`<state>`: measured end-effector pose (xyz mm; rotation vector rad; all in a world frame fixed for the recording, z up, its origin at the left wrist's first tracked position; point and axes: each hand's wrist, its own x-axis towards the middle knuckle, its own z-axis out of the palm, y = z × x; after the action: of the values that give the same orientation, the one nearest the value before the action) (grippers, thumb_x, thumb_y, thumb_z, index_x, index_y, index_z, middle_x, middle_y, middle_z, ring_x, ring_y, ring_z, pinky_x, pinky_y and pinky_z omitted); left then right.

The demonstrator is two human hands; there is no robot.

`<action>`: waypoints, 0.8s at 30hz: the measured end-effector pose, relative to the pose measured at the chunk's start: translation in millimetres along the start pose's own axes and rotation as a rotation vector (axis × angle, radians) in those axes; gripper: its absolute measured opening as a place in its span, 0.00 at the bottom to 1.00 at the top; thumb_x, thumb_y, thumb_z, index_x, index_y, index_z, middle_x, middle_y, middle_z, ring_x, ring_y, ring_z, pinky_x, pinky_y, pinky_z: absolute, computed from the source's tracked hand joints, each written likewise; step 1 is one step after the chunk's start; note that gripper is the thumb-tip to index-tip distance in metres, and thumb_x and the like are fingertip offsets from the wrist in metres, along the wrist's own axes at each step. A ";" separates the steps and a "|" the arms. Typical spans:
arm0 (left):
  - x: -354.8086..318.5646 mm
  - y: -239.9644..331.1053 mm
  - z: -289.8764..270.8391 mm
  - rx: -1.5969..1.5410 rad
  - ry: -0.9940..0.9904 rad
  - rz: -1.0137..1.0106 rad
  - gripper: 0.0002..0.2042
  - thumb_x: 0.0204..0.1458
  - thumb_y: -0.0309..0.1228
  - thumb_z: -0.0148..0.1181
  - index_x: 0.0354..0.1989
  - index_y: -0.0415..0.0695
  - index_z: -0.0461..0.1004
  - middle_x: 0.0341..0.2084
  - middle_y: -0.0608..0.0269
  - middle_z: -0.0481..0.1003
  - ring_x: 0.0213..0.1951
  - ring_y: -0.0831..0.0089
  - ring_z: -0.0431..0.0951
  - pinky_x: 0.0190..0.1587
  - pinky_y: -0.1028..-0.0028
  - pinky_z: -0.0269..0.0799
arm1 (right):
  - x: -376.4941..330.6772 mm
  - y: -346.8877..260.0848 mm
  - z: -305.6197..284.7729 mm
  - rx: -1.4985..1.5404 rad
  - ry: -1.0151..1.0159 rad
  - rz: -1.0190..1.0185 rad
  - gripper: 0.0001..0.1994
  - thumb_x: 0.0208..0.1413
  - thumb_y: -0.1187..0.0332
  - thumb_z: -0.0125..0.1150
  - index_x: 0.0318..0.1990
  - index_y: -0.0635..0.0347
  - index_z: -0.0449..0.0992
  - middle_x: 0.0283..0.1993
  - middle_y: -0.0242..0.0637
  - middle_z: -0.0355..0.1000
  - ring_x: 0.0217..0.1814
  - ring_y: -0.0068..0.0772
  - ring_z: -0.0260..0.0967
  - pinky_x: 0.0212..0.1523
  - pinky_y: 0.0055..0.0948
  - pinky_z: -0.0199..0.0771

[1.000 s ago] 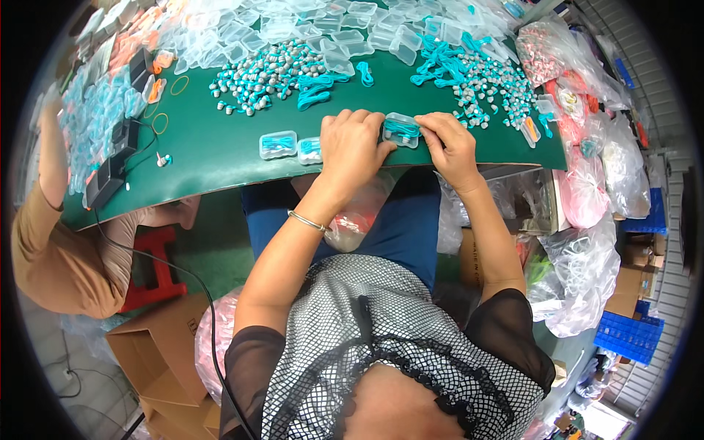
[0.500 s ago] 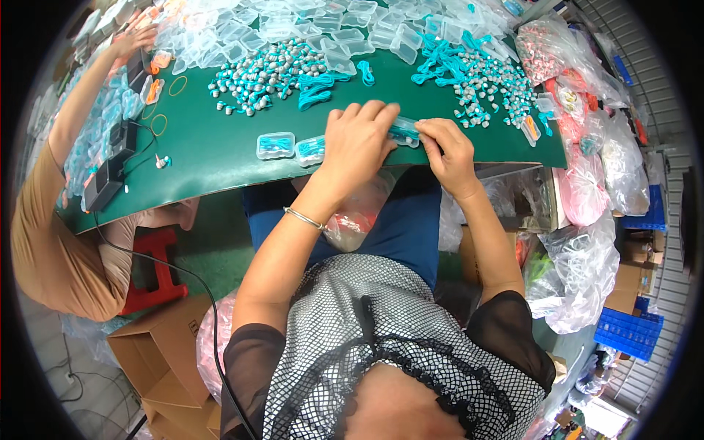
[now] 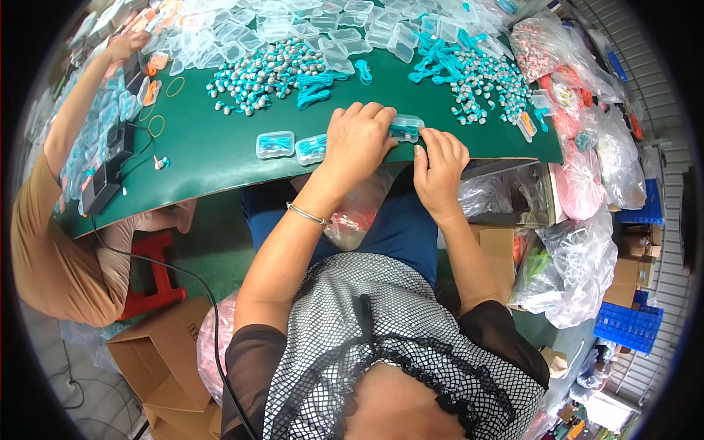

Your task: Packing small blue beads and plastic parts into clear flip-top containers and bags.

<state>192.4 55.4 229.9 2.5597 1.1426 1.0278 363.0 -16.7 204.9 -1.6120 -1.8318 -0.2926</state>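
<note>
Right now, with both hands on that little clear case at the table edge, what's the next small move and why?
Probably press the clear case shut: the left hand covers it, the right hand pinches its near edge, and two closed cases already lie beside it.

I see two small clear plastic cases (image 3: 276,144) with teal contents on the green table (image 3: 213,158), a third clear case (image 3: 405,127) under my left hand (image 3: 359,139) and beside my right hand (image 3: 440,165). Empty clear cases (image 3: 293,22) piled at the far edge. Brown cardboard boxes (image 3: 158,352) lower left, blue crate (image 3: 627,326) right.
</note>
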 end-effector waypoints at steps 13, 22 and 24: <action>-1.6 1.8 3.4 0.011 0.027 -0.008 0.20 0.39 0.33 0.71 0.43 0.45 0.77 0.35 0.64 0.77 0.39 0.63 0.76 0.40 0.63 0.67 | -14.2 -22.8 4.4 -0.132 0.003 0.023 0.21 0.54 0.69 0.59 0.57 0.58 0.71 0.54 0.37 0.66 0.60 0.41 0.59 0.61 0.50 0.48; -4.2 4.1 3.3 0.087 0.039 0.050 0.18 0.42 0.35 0.69 0.43 0.45 0.79 0.35 0.65 0.78 0.38 0.65 0.77 0.40 0.64 0.66 | -21.7 -15.1 -1.6 -0.142 -0.044 -0.027 0.24 0.52 0.67 0.62 0.58 0.59 0.70 0.57 0.37 0.66 0.62 0.41 0.59 0.62 0.54 0.44; -4.6 4.8 2.6 0.101 0.007 0.038 0.18 0.43 0.34 0.69 0.44 0.45 0.79 0.38 0.65 0.78 0.40 0.65 0.77 0.41 0.64 0.67 | -20.4 -16.5 -2.9 -0.159 -0.042 -0.025 0.23 0.52 0.67 0.62 0.57 0.59 0.70 0.56 0.36 0.67 0.62 0.40 0.60 0.63 0.54 0.44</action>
<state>194.9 49.2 227.4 2.6674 1.1814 1.0127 348.6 -38.0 198.9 -1.7147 -1.9026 -0.4285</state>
